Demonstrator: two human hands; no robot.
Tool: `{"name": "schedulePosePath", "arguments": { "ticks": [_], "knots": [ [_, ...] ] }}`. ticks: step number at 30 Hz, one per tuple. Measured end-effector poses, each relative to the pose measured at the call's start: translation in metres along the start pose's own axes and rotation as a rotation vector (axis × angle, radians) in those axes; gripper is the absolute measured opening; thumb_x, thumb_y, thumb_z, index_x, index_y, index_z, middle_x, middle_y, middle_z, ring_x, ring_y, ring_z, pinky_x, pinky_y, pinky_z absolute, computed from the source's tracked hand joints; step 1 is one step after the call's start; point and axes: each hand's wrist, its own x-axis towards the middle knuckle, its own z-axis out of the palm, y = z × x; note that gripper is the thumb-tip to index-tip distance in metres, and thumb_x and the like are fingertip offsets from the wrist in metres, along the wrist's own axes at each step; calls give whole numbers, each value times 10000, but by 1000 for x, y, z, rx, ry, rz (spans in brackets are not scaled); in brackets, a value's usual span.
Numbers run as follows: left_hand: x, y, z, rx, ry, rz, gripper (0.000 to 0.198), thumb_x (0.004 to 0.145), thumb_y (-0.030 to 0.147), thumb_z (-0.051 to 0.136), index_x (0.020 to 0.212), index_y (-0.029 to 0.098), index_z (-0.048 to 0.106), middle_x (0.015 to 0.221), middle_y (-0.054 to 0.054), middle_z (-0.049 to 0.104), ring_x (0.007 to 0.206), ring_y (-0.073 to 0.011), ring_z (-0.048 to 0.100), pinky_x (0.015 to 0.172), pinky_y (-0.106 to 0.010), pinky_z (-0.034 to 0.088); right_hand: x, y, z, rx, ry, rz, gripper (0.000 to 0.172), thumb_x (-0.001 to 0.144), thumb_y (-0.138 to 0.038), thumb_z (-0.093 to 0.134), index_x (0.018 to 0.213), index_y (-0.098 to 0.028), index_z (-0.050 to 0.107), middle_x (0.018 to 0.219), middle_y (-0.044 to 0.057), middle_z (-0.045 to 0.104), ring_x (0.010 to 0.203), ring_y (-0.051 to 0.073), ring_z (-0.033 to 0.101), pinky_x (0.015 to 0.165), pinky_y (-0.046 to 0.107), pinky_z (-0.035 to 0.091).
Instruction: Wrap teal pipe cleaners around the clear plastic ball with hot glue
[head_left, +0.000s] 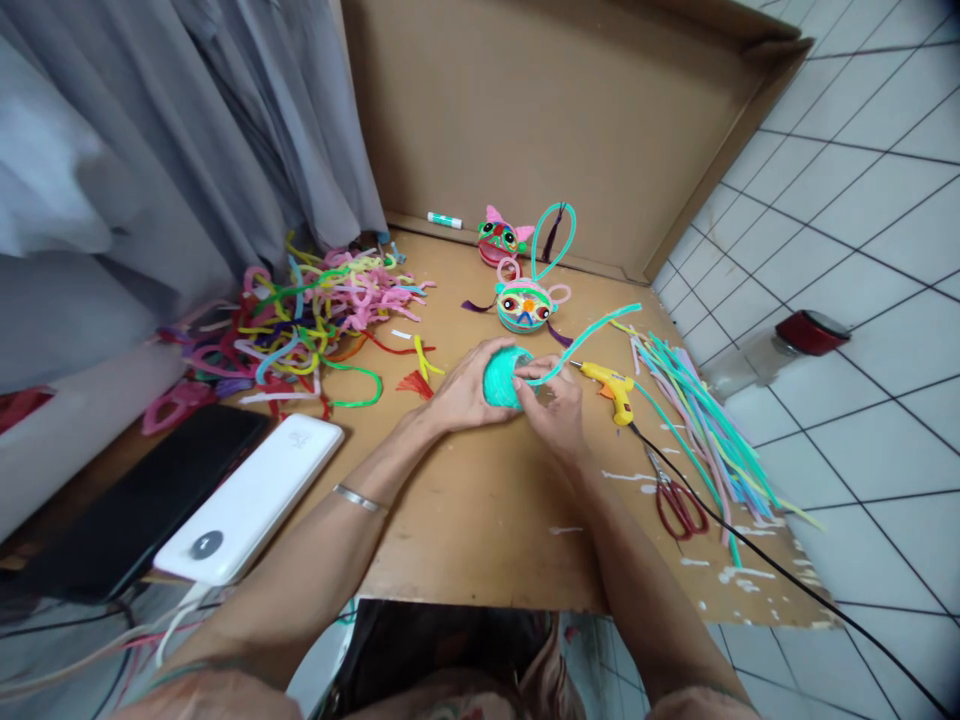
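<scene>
My left hand [466, 388] is wrapped around the left side of a turquoise ball [504, 377] made of coiled fuzzy strands. At the ball's right side my right hand [553, 408] pinches a turquoise pipe cleaner [592, 332], whose free end sticks out up and to the right. Just beyond the hands sits a round pipe-cleaner animal head [525, 306] with pink ear loops, dark tassels and a tall turquoise loop. Behind it stands a second decorated head [501, 240] with pink ears. Right of my right hand lies a yellow glue gun [613, 388].
A tangled heap of coloured pipe cleaners [322, 315] covers the back left. Straight pipe cleaners [701, 430] and red-handled scissors [679, 505] lie right, crossed by a black cord. A white power bank [251, 500] and black phone [150, 490] sit left. Cardboard [555, 130] stands behind.
</scene>
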Motion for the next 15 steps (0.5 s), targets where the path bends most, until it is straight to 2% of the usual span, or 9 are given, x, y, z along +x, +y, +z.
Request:
{"name": "schedulePosePath", "arguments": {
  "ticks": [2,5,9,15],
  "knots": [
    [-1,0,1,34,15,-26,837,631,391,808,1360,194,446,1330,-144,596,1204,-338,613,1037,-513,502,0,0,0,8,8,-5,115,872,-292,627,863,-231,724,946,61,678,952,204,654,908,400,542],
    [-1,-3,1,95,39,19,754,627,404,810,1284,210,494,1350,-150,598,1279,-365,568,1075,-568,454,0,0,1,7,11,-11,115,876,-291,626,867,-231,724,936,58,676,952,200,655,913,394,542],
    [0,-7,0,61,34,126,679,648,394,797,1238,212,514,1359,-163,593,1295,-338,574,1072,-532,473,0,0,1,-8,8,2,123,884,-297,620,858,-235,723,947,59,672,954,197,653,905,385,545],
    [1,-9,-2,46,11,151,685,645,375,805,1248,207,528,1367,-167,589,1299,-336,573,1077,-513,477,0,2,1,5,5,-41,125,891,-291,619,864,-229,725,916,57,663,944,194,644,904,377,538]
  ]
}}
